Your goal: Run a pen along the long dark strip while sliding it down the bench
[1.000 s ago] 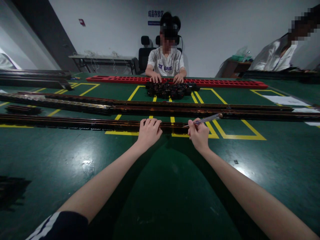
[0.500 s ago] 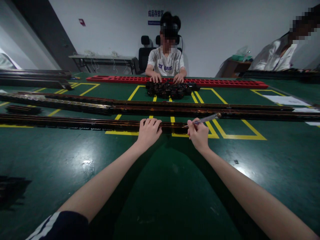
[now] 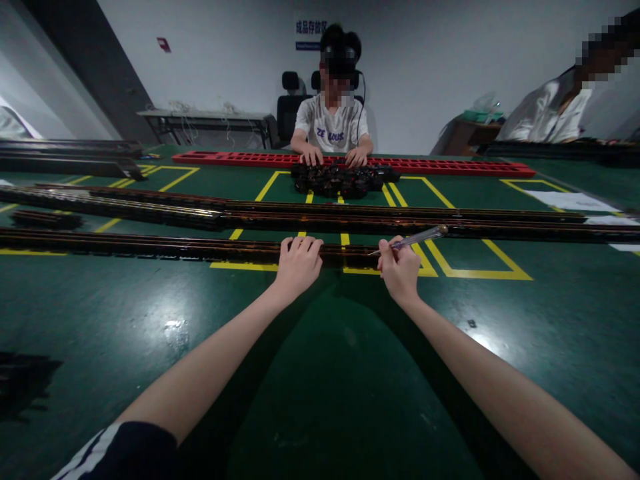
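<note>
A long, dark, glossy strip [image 3: 200, 245] lies across the green table in front of me. My left hand [image 3: 299, 263] curls its fingers over the strip and holds it against the table. Farther right, my right hand [image 3: 401, 267] is closed round a slim screwdriver with a clear handle [image 3: 425, 235]. The screwdriver's thin tip points left and down at the strip's right part; whether it touches is too small to tell. Where the strip's right end lies is partly hidden by my right hand.
More dark strips [image 3: 400, 218] run behind. A heap of black parts [image 3: 345, 179] lies before a person [image 3: 330, 123] and a long red slotted rail [image 3: 450, 165]. Yellow tape [image 3: 490, 274] marks the table [image 3: 350, 373]. Papers [image 3: 570, 200] and another person [image 3: 545, 113] are at right.
My right hand and the screwdriver have shifted slightly to the right along the strip. My left hand stays in place on it.
</note>
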A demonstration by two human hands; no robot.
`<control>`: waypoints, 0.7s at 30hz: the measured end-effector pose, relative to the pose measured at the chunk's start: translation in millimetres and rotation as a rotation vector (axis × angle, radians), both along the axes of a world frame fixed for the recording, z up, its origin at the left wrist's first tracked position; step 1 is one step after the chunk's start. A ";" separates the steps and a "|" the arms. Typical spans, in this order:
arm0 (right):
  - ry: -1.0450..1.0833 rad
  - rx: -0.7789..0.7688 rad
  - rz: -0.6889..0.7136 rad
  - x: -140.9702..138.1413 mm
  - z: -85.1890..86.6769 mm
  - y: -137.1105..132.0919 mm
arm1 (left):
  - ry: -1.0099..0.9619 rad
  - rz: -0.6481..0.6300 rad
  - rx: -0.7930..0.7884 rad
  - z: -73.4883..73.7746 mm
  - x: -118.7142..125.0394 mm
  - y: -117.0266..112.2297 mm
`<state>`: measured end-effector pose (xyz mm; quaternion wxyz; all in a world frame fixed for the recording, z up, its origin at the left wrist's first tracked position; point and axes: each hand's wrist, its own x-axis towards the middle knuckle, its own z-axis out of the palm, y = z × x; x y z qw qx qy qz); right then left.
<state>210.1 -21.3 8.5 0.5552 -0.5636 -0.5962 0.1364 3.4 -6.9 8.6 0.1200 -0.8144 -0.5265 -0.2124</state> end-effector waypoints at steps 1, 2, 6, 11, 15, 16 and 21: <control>0.000 -0.003 0.006 0.1 -0.2 0.1 | 0.000 -0.002 0.000 -0.2 -0.1 0.0; 0.000 -0.005 0.013 0.2 -0.4 0.2 | 0.000 -0.005 0.001 -0.4 -0.1 0.1; 0.007 -0.011 0.040 0.4 -2.0 1.6 | 0.015 0.000 0.009 -0.5 0.6 -0.2; 0.009 -0.009 0.058 0.7 -2.6 2.5 | 0.022 0.005 0.018 -0.3 1.3 -0.7; 0.002 -0.016 0.096 -0.2 -0.4 0.7 | 0.022 0.008 0.010 -0.3 0.6 -1.0; 0.003 -0.017 0.107 -0.6 0.1 0.3 | 0.023 0.008 0.007 -0.1 0.5 -1.1; 0.017 -0.018 0.169 -2.3 1.5 0.0 | 0.026 0.013 -0.010 1.9 0.5 -2.2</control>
